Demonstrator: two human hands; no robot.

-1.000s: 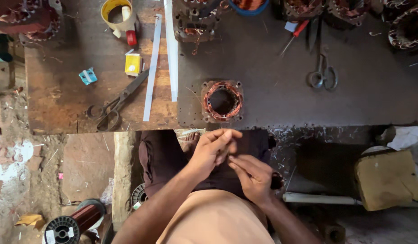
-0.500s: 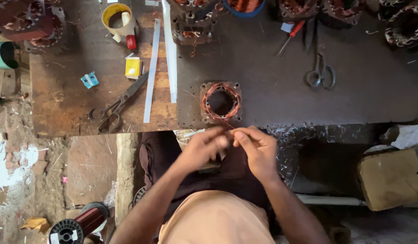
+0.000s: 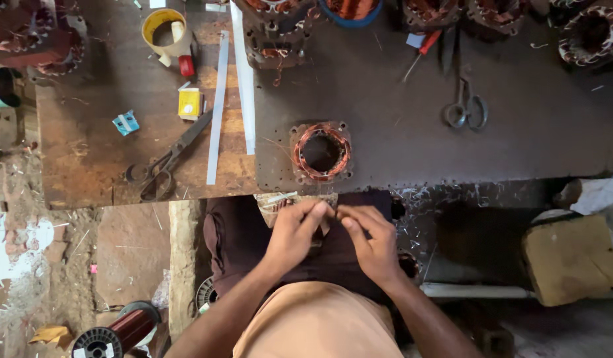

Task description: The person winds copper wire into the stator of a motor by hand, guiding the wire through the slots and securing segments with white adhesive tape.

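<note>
My left hand (image 3: 294, 233) and my right hand (image 3: 371, 240) meet over my lap, just below the workbench edge. Their fingertips pinch something small and thin between them; I cannot make out what it is. A pale bundle of strips (image 3: 283, 200) lies on my lap just above the left fingers. Right above the hands, a motor stator with copper windings (image 3: 322, 152) sits near the front edge of the dark bench plate (image 3: 399, 126).
Large scissors (image 3: 166, 164), white paper strips (image 3: 218, 106), a yellow box (image 3: 189, 103) and a tape roll (image 3: 163, 28) lie on the wooden board. Small scissors (image 3: 465, 109) and more stators line the back. A copper wire spool (image 3: 117, 333) lies on the floor.
My hands have shifted slightly up toward the bench edge and drawn closer together. The camera view has tilted a little.
</note>
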